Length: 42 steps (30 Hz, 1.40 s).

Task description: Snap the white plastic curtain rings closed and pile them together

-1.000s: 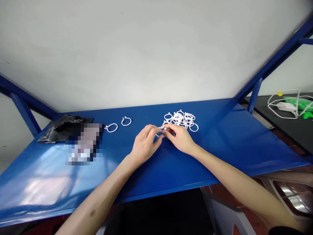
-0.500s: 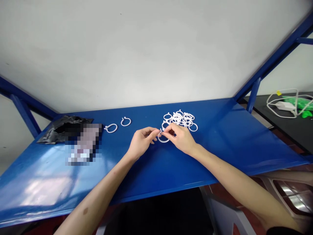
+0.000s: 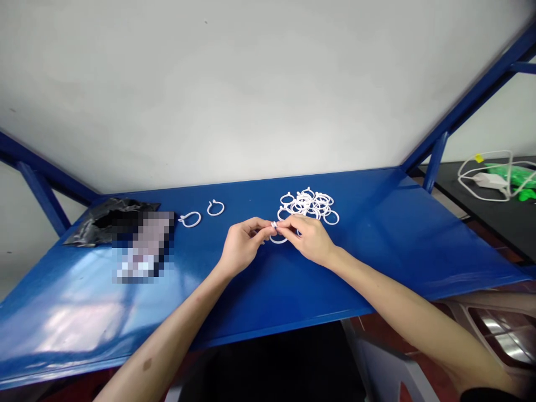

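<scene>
My left hand (image 3: 240, 245) and my right hand (image 3: 307, 239) meet over the middle of the blue table (image 3: 377, 245). Both pinch one white plastic ring (image 3: 277, 238) at its open ends, fingertips almost touching. Just behind my right hand lies a pile of several white rings (image 3: 309, 205). Two single white rings lie apart to the left, one (image 3: 215, 207) further back and one (image 3: 190, 219) nearer the black bag.
A crumpled black plastic bag (image 3: 104, 220) and a blurred-out flat item (image 3: 144, 245) lie at the table's left. Blue frame struts (image 3: 435, 162) rise at both back corners. On a dark side table at the right sit a white cable (image 3: 486, 178) and something green.
The ring has come down from between my fingertips so its loop shows below them. My hands shifted slightly left and closer together.
</scene>
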Tool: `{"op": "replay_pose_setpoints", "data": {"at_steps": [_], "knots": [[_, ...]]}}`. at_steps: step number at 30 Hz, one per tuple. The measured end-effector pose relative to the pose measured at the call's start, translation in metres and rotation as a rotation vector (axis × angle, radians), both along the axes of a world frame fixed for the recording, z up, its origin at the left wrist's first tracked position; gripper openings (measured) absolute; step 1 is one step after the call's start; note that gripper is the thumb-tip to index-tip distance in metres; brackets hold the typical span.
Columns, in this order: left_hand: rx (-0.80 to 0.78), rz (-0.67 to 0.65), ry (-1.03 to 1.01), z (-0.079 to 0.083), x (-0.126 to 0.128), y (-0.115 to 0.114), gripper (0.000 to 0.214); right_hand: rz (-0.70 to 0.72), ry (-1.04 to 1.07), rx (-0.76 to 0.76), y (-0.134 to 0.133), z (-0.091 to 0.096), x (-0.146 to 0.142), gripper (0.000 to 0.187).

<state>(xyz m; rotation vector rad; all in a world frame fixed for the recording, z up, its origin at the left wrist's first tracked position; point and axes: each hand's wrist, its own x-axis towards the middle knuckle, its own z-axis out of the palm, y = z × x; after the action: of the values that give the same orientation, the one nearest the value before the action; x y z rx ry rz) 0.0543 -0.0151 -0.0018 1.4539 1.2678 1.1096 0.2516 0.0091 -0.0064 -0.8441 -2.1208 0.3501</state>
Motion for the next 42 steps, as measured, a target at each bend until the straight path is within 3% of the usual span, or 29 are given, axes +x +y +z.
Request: {"op": "replay_pose_setpoints", "data": {"at_steps": [4,15,21,25,28,31,34,37,42], "knots": [[0.008,-0.005,0.059,-0.001,0.001,-0.003,0.024,0.033,-0.099,0.169,-0.001,-0.003,0.002,0.02],[0.065,-0.026,0.23,0.002,0.002,-0.004,0.021,0.09,-0.307,0.367,0.0,-0.002,0.005,0.029],[0.038,-0.043,0.19,-0.004,0.001,-0.005,0.019,0.096,-0.341,0.339,-0.001,-0.009,0.004,0.027],[0.061,-0.101,0.253,0.0,-0.004,0.002,0.023,0.06,-0.29,0.268,-0.001,-0.01,-0.004,0.024],[0.18,-0.036,0.446,0.004,-0.015,0.013,0.028,-0.057,-0.155,0.167,0.011,0.0,0.001,0.021],[0.363,0.273,0.805,0.002,-0.034,0.025,0.031,-0.347,0.01,0.041,0.039,0.015,0.028,0.023],[0.303,0.43,1.186,-0.007,-0.055,0.034,0.04,-0.609,0.048,-0.106,0.072,0.019,0.061,0.025],[0.199,0.405,1.363,-0.014,-0.067,0.037,0.038,-0.697,-0.084,-0.213,0.092,0.012,0.079,0.026],[0.191,0.373,1.408,-0.015,-0.068,0.036,0.03,-0.71,-0.329,-0.218,0.093,0.001,0.074,0.031]]}}
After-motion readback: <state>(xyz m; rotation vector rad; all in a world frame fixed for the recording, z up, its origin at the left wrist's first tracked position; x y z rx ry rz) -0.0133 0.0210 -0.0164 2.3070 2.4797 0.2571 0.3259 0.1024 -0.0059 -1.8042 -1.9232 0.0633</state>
